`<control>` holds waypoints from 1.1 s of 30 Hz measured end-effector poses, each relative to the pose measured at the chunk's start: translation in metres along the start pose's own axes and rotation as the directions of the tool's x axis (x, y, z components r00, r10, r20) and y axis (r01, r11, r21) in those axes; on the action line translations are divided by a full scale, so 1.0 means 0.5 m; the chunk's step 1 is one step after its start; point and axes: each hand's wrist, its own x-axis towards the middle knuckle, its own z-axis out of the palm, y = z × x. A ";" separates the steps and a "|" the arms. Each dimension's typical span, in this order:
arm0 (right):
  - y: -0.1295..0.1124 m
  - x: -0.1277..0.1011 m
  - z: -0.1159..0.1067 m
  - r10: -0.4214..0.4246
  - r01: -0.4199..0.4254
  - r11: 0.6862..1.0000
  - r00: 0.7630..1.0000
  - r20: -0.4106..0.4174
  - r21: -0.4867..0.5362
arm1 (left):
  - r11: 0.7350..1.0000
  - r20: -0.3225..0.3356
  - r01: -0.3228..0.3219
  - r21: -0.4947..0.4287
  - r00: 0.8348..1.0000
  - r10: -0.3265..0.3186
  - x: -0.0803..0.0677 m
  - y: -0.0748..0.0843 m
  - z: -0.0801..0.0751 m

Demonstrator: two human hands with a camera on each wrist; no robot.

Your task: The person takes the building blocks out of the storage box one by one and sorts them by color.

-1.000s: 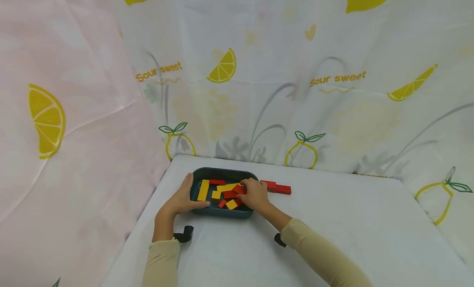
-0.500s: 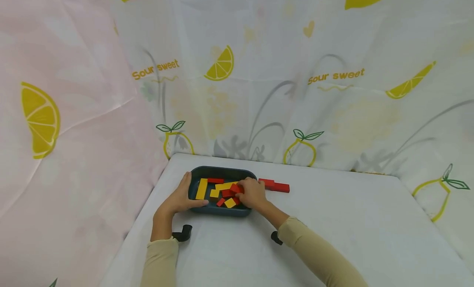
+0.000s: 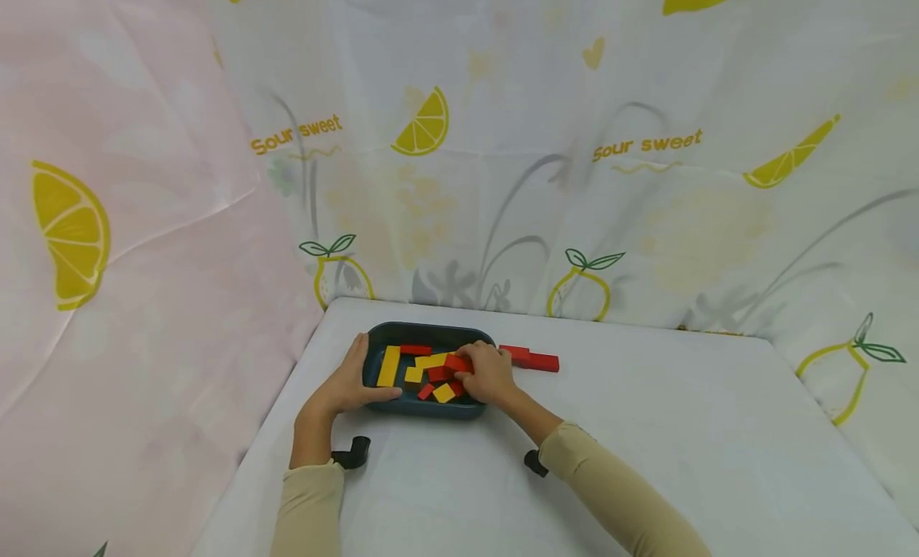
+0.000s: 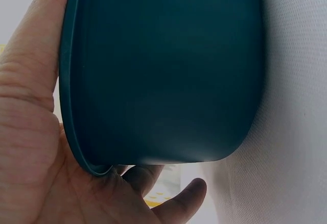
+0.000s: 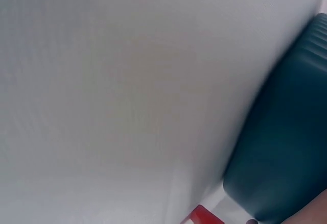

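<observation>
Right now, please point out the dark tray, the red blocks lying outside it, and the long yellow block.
dark tray point(image 4: 168, 71), left wrist view, outer side wall.
red blocks point(image 3: 533, 359), head view, top face.
long yellow block point(image 3: 388, 366), head view, middle of its top.

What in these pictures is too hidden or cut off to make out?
- Head view: the right hand covers the red block under its fingers, so the grip is unclear.
- Left wrist view: the tray wall hides its contents.
- Right wrist view: only a tray corner and a red scrap show, cut by the edge.

We see a white table point(image 3: 646, 429), lemon-print curtain point(image 3: 574, 142) behind it, pink lemon cloth point(image 3: 129, 262) at left, red blocks point(image 3: 534, 359) lying on the table.
</observation>
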 end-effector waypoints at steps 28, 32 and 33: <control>0.000 0.009 -0.036 0.064 -0.064 0.991 0.998 0.002 0.119 | 1.000 -0.009 0.020 -0.007 1.000 -0.020 0.001 0.001 0.003; 0.006 0.007 -0.045 0.037 -0.033 0.991 0.999 -0.024 0.133 | 1.000 -0.013 0.027 -0.003 1.000 -0.027 -0.002 0.001 0.001; 0.007 0.006 -0.047 0.027 -0.023 0.991 0.999 -0.027 0.133 | 1.000 -0.015 0.026 0.000 1.000 -0.026 -0.003 0.000 0.001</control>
